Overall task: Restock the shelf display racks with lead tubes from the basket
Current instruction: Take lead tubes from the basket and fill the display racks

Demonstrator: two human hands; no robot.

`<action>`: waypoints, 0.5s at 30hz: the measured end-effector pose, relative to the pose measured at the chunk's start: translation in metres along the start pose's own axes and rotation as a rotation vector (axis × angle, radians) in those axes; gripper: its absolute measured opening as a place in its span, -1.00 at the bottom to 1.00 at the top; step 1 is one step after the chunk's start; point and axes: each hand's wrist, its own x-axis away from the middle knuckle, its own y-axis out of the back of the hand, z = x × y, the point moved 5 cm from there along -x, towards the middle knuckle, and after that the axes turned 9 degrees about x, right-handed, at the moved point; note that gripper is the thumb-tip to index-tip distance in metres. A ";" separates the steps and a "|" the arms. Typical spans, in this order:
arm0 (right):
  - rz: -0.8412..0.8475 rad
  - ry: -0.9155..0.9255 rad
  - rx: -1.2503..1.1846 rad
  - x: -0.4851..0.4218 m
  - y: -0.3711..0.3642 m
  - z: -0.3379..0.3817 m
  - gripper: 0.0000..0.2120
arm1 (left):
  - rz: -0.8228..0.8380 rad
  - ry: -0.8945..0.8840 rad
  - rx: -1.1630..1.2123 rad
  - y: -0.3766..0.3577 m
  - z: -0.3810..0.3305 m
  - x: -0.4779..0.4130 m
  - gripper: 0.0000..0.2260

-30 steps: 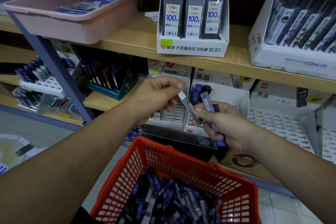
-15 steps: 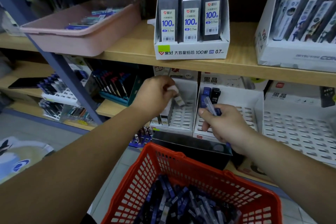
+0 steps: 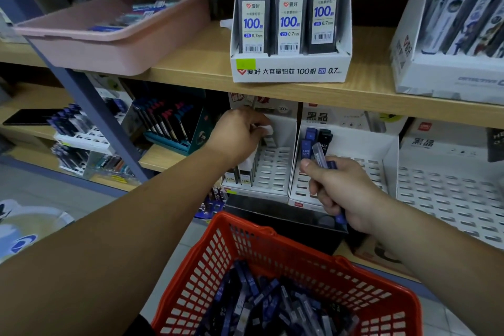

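One white-capped tube (image 3: 268,129) pinched in left fingers (image 3: 257,128), deeper in rack (image 3: 275,172), right fingers (image 3: 317,191) still gripping tubes (image 3: 319,155)

Both bare forearms reach forward, the left arm from the lower left and the right arm from the lower right. The left hand (image 3: 240,135) is higher and farther out, its back turned up and its fingers curled down, pinching the white-capped end of a lead tube (image 3: 266,130). The right hand (image 3: 344,194) sits lower and nearer, closed like a fist. It grips a bundle of lead tubes (image 3: 319,156) that juts out above and below it.
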 end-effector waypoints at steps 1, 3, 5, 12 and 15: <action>0.001 -0.002 0.002 0.000 0.000 0.000 -0.71 | 0.010 0.004 0.002 0.000 0.000 -0.002 -0.84; 0.002 -0.009 0.009 0.000 0.001 -0.001 -0.69 | 0.039 0.002 -0.019 0.002 -0.001 -0.005 -0.82; 0.013 -0.020 0.010 0.001 0.002 -0.002 -0.70 | 0.094 -0.020 -0.081 0.000 0.000 -0.009 -0.80; 0.166 -0.027 -0.128 0.005 -0.008 0.014 -0.94 | 0.050 -0.059 -0.243 -0.010 -0.005 -0.011 -0.75; 0.199 -0.042 -0.158 0.009 -0.010 0.017 -0.80 | -0.074 -0.023 -0.228 -0.003 -0.007 -0.010 -0.77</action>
